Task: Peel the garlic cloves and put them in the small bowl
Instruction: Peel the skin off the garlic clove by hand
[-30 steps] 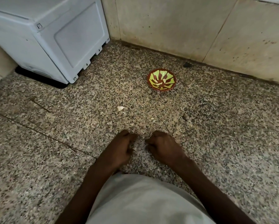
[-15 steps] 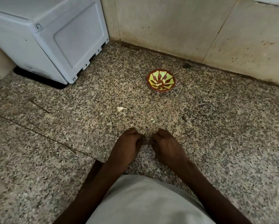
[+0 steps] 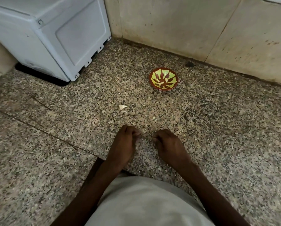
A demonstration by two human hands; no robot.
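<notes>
The small bowl (image 3: 163, 79), brown with a yellow-green leaf pattern, stands on the speckled floor near the back wall. I cannot tell pale cloves from the pattern inside it. A white scrap of garlic skin (image 3: 122, 107) lies on the floor between the bowl and my hands, and a tiny pale bit (image 3: 154, 118) lies to its right. My left hand (image 3: 125, 144) and my right hand (image 3: 167, 144) hover low over the floor side by side, a short gap apart. Both have their fingers curled under, which hides anything pinched in them.
A white plastic appliance (image 3: 55, 35) stands at the back left on the granite floor (image 3: 218, 128). Beige wall tiles (image 3: 177, 25) close off the back. A dark crack line (image 3: 43, 132) crosses the floor at left. My light-clothed knee (image 3: 144, 201) fills the bottom centre.
My hands came together fingertip to fingertip half a second ago and have now drawn apart again. The bowl and the skin scrap have stayed where they were.
</notes>
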